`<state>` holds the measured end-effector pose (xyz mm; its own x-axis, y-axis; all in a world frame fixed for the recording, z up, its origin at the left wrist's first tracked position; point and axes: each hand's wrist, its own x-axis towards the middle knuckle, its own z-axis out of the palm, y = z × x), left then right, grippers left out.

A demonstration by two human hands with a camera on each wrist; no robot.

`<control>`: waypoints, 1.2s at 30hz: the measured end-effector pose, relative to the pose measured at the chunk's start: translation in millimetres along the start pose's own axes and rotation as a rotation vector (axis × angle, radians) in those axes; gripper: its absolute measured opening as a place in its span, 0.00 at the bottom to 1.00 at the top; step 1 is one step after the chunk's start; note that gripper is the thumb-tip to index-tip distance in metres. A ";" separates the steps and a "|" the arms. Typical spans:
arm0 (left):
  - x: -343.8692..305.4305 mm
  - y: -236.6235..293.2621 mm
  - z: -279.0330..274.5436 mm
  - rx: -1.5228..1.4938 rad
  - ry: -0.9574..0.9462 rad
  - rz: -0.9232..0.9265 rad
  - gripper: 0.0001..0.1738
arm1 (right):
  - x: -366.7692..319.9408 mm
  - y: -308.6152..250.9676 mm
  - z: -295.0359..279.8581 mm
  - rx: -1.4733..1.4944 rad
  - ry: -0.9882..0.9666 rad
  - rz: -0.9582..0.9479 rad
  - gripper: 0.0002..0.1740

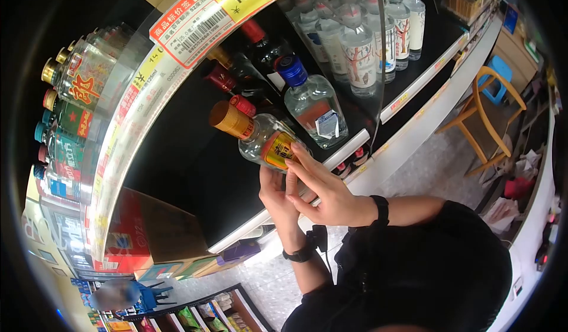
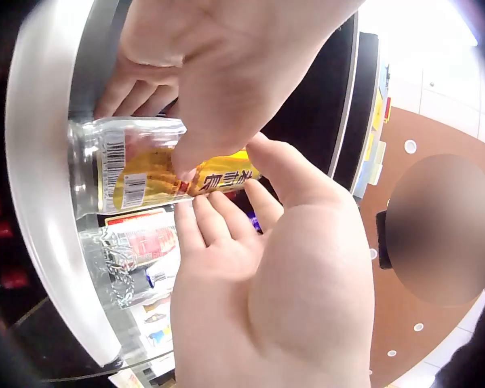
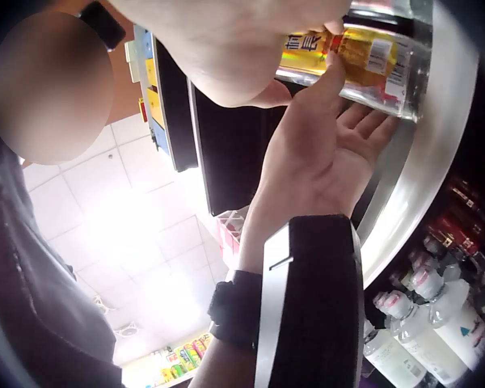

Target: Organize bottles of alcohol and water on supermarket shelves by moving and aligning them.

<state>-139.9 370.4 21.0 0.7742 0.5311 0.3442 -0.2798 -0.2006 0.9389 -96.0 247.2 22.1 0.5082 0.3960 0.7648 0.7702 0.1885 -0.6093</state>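
Note:
My left hand (image 1: 277, 199) holds a small clear glass bottle (image 1: 280, 150) with a yellow and red label and an orange-gold cap (image 1: 231, 119). The bottle is tilted above the black shelf. My right hand (image 1: 334, 197) reaches in from the right, its nearly straight fingers touching the label side. In the left wrist view, the left thumb lies across the yellow label (image 2: 226, 171), and the right fingertips meet the bottle's edge below it. A barcode shows near the glass base (image 3: 404, 77) in the right wrist view. Behind it stands a clear blue-capped bottle (image 1: 316, 108).
Dark bottles with red caps (image 1: 222, 75) stand behind, with several white-labelled bottles (image 1: 358, 54) to their right. A clear curved shelf edge with price tags (image 1: 213, 21) arches overhead, small bottles (image 1: 89, 75) beyond it. Cartons (image 1: 171, 222) sit lower left; a wooden chair (image 1: 488, 119) stands at right.

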 end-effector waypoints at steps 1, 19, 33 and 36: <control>-1.1 -0.8 3.7 -0.068 0.028 0.016 0.34 | -1.4 -1.0 -3.5 -0.008 -0.005 0.012 0.39; 0.8 -10.8 10.2 0.291 0.163 0.063 0.27 | -11.2 2.2 -44.8 0.006 -0.006 0.166 0.21; -35.8 -7.5 41.7 0.060 0.570 0.279 0.14 | -44.6 21.5 -79.3 0.271 0.372 0.333 0.09; -41.3 5.5 71.4 -0.131 0.459 0.301 0.13 | -46.6 24.2 -74.3 0.295 0.423 0.386 0.09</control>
<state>-132.9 288.5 11.4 0.3317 0.7758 0.5368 -0.5409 -0.3098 0.7820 -72.4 166.5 -12.7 0.8819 0.1077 0.4589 0.3940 0.3660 -0.8431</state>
